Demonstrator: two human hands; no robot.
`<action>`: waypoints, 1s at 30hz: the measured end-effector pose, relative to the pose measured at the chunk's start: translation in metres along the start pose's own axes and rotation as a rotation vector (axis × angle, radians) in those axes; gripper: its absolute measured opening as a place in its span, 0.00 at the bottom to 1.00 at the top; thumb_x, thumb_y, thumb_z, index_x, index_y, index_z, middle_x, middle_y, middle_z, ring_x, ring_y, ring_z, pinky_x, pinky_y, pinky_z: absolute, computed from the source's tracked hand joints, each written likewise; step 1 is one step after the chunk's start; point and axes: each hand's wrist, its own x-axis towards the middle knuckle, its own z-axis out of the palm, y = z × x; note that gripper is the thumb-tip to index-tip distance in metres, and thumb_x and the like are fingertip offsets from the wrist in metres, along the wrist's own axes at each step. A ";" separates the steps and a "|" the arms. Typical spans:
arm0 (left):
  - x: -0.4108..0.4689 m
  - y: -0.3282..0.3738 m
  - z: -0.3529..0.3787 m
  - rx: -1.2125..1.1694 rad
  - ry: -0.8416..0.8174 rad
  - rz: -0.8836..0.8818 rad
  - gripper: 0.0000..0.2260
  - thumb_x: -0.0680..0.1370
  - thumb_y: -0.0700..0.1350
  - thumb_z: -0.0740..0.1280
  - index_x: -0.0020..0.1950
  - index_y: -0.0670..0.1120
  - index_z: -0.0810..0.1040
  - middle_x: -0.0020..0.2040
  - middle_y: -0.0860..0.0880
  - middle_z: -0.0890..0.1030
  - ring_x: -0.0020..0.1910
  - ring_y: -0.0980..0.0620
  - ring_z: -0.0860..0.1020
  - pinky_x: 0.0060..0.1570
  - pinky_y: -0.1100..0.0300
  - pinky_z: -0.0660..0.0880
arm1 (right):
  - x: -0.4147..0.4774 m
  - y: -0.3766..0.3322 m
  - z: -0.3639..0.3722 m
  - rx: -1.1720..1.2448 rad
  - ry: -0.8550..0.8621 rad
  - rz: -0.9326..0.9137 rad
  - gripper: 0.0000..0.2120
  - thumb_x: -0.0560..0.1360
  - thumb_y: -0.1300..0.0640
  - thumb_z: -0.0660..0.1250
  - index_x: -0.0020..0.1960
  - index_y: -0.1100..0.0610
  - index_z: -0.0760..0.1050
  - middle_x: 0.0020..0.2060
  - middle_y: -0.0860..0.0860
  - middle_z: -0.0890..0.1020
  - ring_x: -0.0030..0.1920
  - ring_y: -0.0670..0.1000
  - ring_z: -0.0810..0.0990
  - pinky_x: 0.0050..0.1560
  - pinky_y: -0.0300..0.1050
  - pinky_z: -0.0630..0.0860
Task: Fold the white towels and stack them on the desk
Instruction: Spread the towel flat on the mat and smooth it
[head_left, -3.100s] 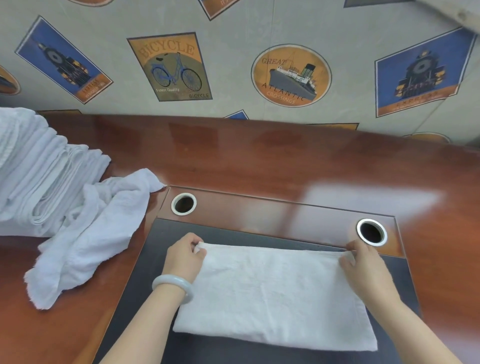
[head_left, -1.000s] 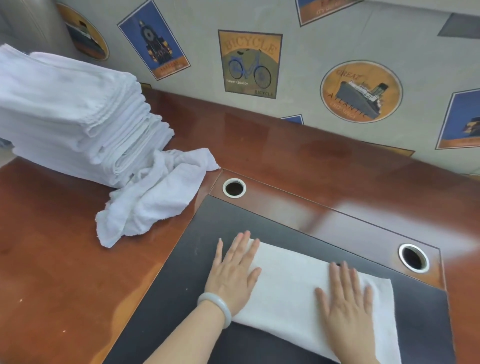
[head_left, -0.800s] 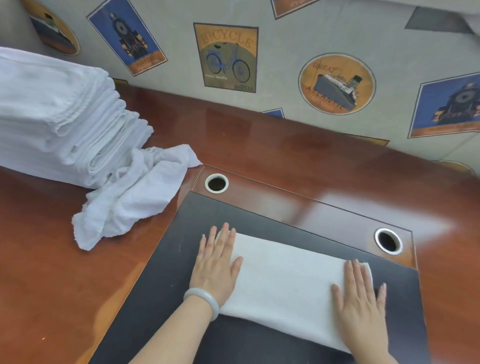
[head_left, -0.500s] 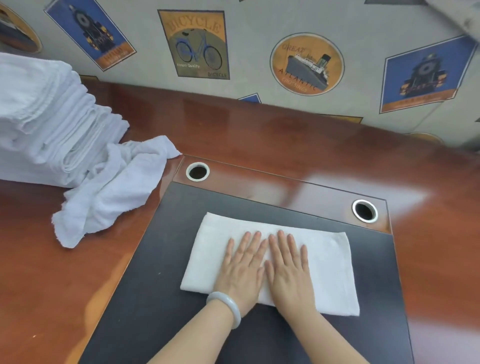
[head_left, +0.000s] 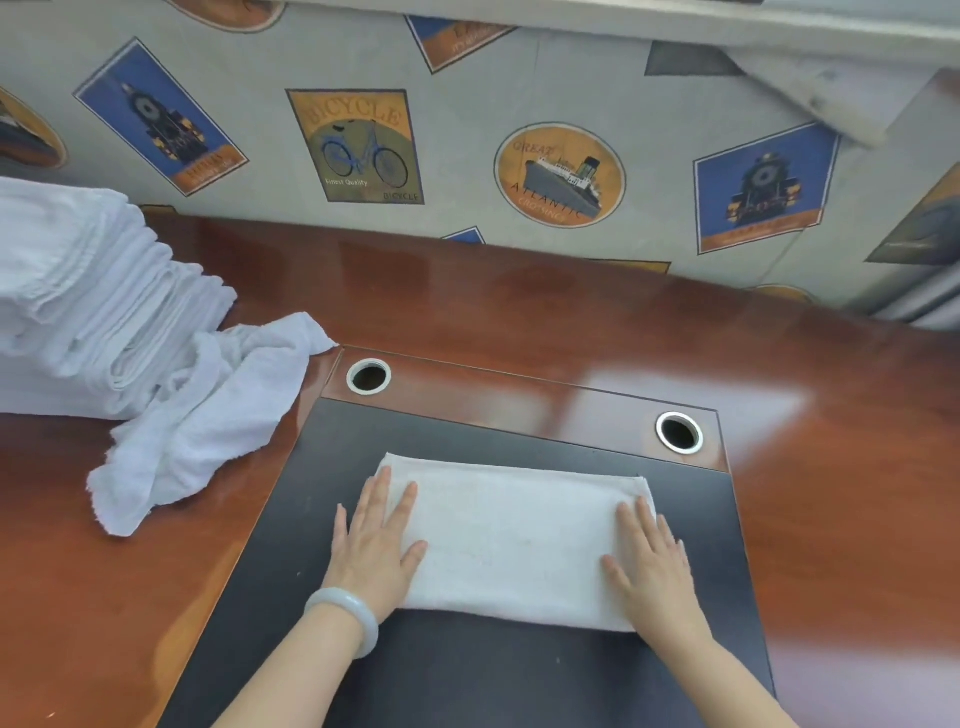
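towel (head_left: 511, 540) | left hand (head_left: 376, 545), right hand (head_left: 652, 564) flat on ends | seemingly pressing

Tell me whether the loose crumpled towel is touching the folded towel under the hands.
Apart. The head view shows a strip of black mat and desk between the crumpled towel and the folded towel.

Around the fingers (head_left: 382, 499) spread a black inset panel (head_left: 467, 675) in a glossy red-brown wooden counter (head_left: 519, 312); beyond them stood a grey wall (head_left: 467, 104) printed with vintage posters (head_left: 358, 148).
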 end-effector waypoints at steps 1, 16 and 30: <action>-0.003 0.004 -0.008 -0.036 0.004 -0.055 0.32 0.82 0.56 0.55 0.80 0.54 0.40 0.79 0.50 0.34 0.79 0.48 0.38 0.77 0.47 0.45 | 0.000 -0.003 -0.007 0.074 0.043 0.046 0.33 0.79 0.50 0.61 0.80 0.52 0.52 0.79 0.51 0.51 0.76 0.59 0.58 0.74 0.55 0.58; -0.020 -0.012 -0.067 -1.188 -0.169 -0.609 0.14 0.77 0.34 0.67 0.62 0.39 0.79 0.51 0.41 0.83 0.49 0.42 0.79 0.53 0.52 0.74 | 0.004 -0.014 -0.055 1.071 -0.114 0.724 0.10 0.74 0.63 0.71 0.53 0.66 0.76 0.52 0.62 0.80 0.50 0.62 0.79 0.41 0.49 0.76; -0.054 -0.041 -0.220 -1.672 0.110 -0.252 0.10 0.79 0.35 0.66 0.59 0.40 0.79 0.52 0.40 0.85 0.55 0.39 0.82 0.57 0.45 0.78 | -0.009 -0.197 -0.167 1.288 -0.135 0.015 0.07 0.77 0.64 0.67 0.53 0.57 0.82 0.44 0.56 0.86 0.43 0.56 0.83 0.42 0.47 0.77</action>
